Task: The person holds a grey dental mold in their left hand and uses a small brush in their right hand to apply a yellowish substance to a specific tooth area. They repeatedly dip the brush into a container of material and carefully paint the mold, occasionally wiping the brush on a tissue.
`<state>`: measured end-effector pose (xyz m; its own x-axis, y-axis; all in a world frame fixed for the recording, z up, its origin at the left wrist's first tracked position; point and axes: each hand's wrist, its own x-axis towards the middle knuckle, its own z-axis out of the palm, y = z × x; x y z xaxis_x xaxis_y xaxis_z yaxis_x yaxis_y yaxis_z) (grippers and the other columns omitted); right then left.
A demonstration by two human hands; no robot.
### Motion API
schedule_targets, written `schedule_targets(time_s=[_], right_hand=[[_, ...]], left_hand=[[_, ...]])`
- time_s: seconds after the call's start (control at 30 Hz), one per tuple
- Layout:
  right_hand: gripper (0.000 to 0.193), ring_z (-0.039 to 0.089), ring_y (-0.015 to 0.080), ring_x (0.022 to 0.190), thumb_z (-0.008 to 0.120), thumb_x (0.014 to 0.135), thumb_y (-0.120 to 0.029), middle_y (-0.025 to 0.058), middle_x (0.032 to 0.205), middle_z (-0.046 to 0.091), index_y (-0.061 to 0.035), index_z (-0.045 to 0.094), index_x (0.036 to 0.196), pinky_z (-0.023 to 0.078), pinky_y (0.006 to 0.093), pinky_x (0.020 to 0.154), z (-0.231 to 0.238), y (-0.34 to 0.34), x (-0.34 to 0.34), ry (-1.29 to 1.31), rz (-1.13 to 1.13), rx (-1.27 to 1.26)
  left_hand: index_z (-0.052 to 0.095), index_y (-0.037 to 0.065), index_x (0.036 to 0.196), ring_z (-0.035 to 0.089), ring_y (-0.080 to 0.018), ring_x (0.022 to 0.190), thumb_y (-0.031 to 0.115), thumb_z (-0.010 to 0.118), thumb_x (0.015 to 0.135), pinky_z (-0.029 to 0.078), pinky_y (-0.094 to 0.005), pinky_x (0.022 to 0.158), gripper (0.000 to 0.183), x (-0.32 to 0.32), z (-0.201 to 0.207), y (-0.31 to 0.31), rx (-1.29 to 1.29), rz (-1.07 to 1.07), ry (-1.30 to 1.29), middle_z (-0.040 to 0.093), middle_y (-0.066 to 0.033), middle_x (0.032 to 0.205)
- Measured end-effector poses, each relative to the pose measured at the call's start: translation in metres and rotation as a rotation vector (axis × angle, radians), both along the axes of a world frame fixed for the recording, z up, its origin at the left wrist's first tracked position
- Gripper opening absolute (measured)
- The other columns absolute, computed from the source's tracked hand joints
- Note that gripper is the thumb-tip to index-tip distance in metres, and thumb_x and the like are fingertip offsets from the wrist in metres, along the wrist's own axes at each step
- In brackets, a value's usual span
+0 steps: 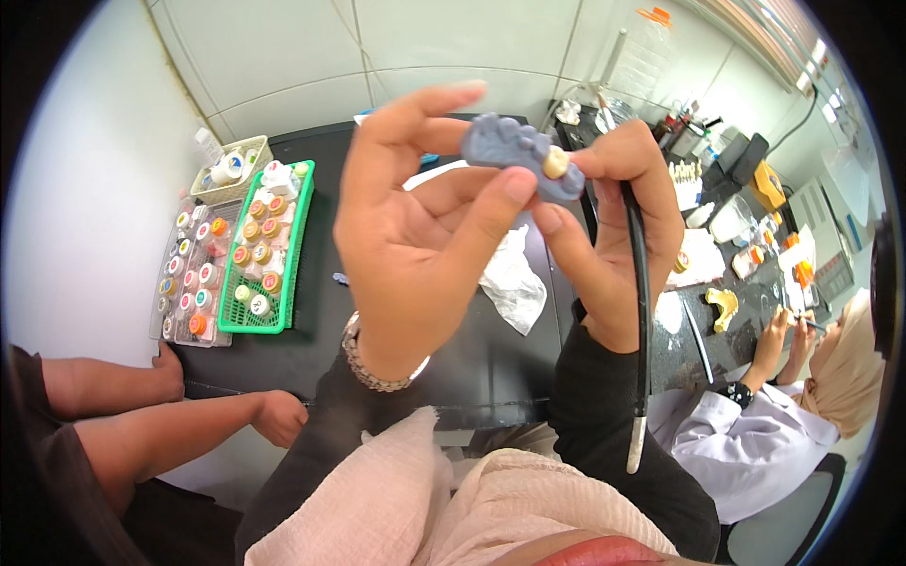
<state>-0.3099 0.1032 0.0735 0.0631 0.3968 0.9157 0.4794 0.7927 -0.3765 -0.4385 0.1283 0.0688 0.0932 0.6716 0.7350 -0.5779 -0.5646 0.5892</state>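
In front of me, my left hand (415,217) pinches a blue-grey dental cast (505,143) with a row of teeth between thumb and fingers. A cream-coloured tooth crown (556,162) sits at the cast's right part. My right hand (618,226) has its thumb and forefinger closed at that end, touching the cast beside the crown. The same hand also holds a long black-handled brush (638,283), which runs upright past the palm. Its lower end is whitish. Below the hands, a crumpled white tissue (514,283) lies on the black table (396,387).
At the left stand a green basket (304,226) and a clear tray (156,316) of small capped jars. Another person's forearms (179,434) rest near them. At the right, a seated person in a white coat (755,453) works near a yellowish dental cast (723,309), bottles and cups.
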Motion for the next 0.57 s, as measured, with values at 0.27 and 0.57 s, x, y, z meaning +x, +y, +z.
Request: schedule_targets(time_s=[0.27, 0.57], right_hand=[[0.031, 0.04, 0.0106, 0.07, 0.053, 0.078, -0.03, 0.0039, 0.081, 0.043, -0.0005, 0.049, 0.088, 0.033, 0.0229, 0.063, -0.003, 0.001, 0.009, 0.005, 0.143, -0.04], [0.034, 0.05, 0.0148, 0.077, 0.031, 0.092, -0.032, 0.0059, 0.089, 0.048, -0.0023, 0.046, 0.093, 0.043, 0.0284, 0.066, -0.04, -0.038, 0.032, 0.763, 0.105, 0.057]], left_hand=[[0.043, -0.004, 0.103, 0.058, -0.0296, 0.088, 0.003, 0.052, 0.082, 0.053, -0.0331, 0.072, 0.024, -0.005, -0.007, 0.003, -0.028, 0.165, -0.006, 0.053, -0.0168, 0.1], [0.04, 0.0, 0.106, 0.053, -0.039, 0.097, 0.011, 0.048, 0.085, 0.05, -0.0357, 0.08, 0.024, -0.038, -0.003, 0.023, 0.032, 0.152, -0.02, 0.053, -0.0222, 0.105]])
